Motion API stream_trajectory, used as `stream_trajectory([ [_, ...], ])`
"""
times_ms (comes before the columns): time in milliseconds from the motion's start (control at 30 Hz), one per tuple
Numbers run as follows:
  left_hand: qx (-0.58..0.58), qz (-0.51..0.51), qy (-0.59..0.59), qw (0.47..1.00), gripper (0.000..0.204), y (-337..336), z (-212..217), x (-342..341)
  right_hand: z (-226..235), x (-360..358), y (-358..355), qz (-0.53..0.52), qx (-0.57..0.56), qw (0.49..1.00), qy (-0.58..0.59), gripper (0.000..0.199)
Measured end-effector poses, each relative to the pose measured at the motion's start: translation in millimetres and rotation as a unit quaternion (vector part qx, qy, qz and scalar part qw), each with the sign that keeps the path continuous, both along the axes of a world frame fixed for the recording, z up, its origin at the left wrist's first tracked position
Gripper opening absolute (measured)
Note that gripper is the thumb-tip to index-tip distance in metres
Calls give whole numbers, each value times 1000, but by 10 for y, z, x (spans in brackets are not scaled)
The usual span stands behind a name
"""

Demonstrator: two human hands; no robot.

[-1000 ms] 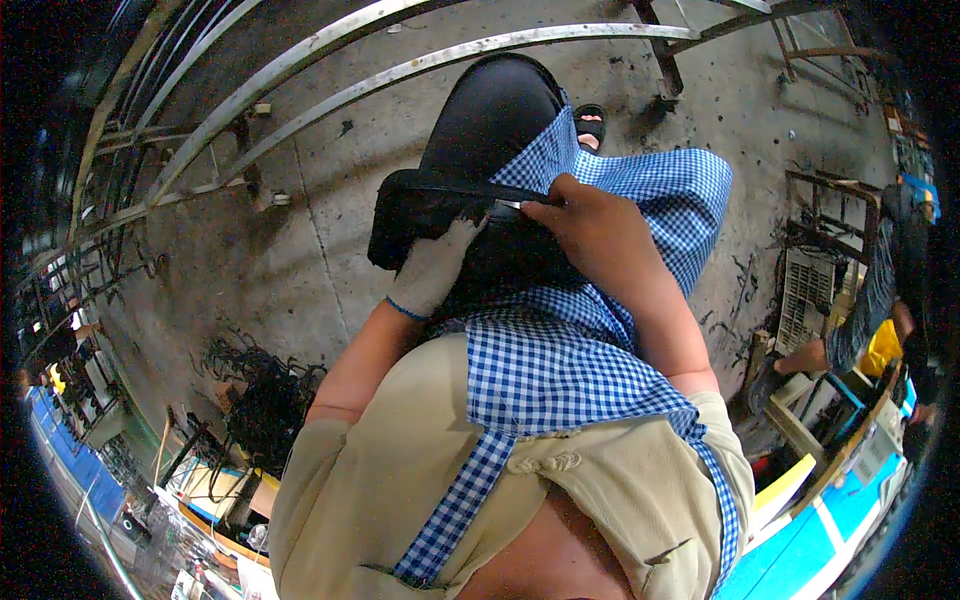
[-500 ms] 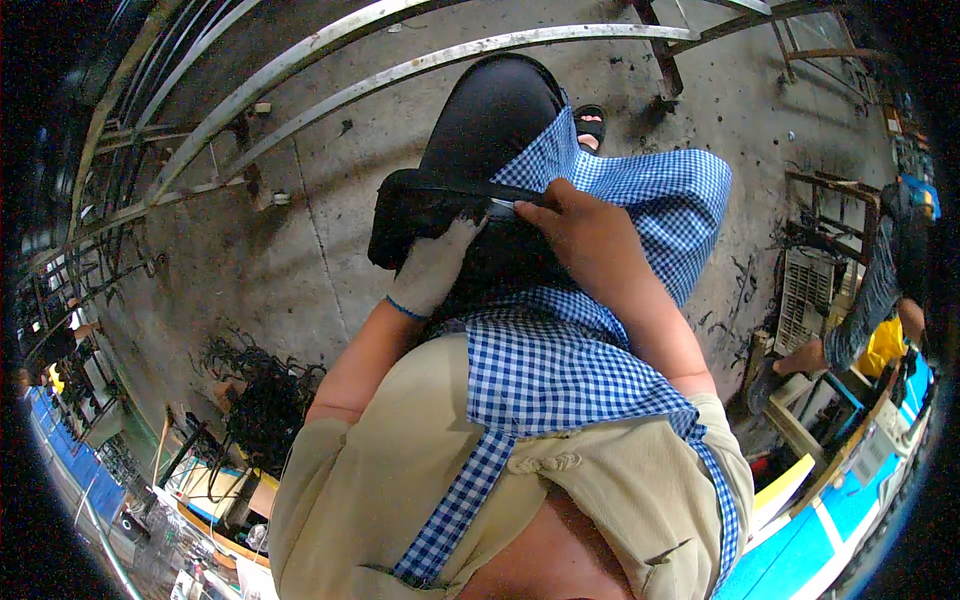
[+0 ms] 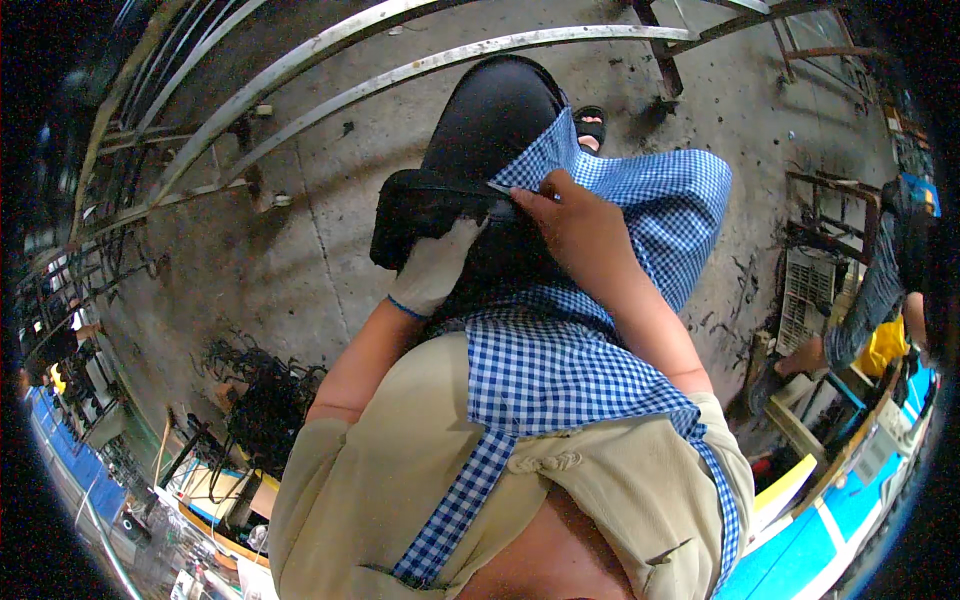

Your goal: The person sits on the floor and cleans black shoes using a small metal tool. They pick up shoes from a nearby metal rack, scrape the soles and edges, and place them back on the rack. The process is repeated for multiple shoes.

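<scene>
My left hand (image 3: 437,265) wears a pale glove with blackened fingertips. It is closed on a black, thick-edged piece (image 3: 405,215) resting on my lap, whose exact kind I cannot make out. My bare right hand (image 3: 580,222) pinches a small thin silvery thing (image 3: 498,187) at the piece's upper right edge; most of that thing is hidden by the fingers. Below and around the hands lies the blue-and-white checked apron (image 3: 560,355). A black-covered leg (image 3: 495,110) stretches forward beyond the black piece.
Metal rails (image 3: 430,65) curve across the far side above the stained concrete floor (image 3: 300,250). A heap of black strips (image 3: 265,410) lies at left. On the right are a crate (image 3: 805,290), a wooden frame (image 3: 835,215) and another person's leg (image 3: 850,335).
My right hand has shifted slightly, and the silvery thing in it has moved a little farther from me, up to the black piece's edge. The left hand stays nearly still.
</scene>
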State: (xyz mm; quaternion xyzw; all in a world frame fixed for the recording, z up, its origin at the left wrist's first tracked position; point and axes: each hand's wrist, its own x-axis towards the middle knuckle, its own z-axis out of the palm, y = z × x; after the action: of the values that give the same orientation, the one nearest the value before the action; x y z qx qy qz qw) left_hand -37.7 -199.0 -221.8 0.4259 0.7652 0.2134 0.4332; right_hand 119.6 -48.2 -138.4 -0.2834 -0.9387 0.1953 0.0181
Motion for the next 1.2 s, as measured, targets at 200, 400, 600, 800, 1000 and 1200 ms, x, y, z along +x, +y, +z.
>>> stream_trajectory([
  [200,-81,75,-88,990,53,114,315,36,136,176,100,23,-39,998,-40,28],
  [400,-25,62,-94,993,51,94,437,9,238,46,16,-38,-65,992,-102,19],
  [600,-51,42,-80,995,52,103,387,-6,202,83,-43,21,24,998,-59,18],
  [800,-100,123,-126,979,52,144,408,9,67,35,-98,-5,0,998,-64,24],
  [1000,-72,11,-65,995,53,158,484,-4,-13,-39,17,-16,-14,1000,-5,22],
  [1200,-28,5,-35,999,51,66,345,13,-95,-30,90,-21,-107,987,116,23],
])
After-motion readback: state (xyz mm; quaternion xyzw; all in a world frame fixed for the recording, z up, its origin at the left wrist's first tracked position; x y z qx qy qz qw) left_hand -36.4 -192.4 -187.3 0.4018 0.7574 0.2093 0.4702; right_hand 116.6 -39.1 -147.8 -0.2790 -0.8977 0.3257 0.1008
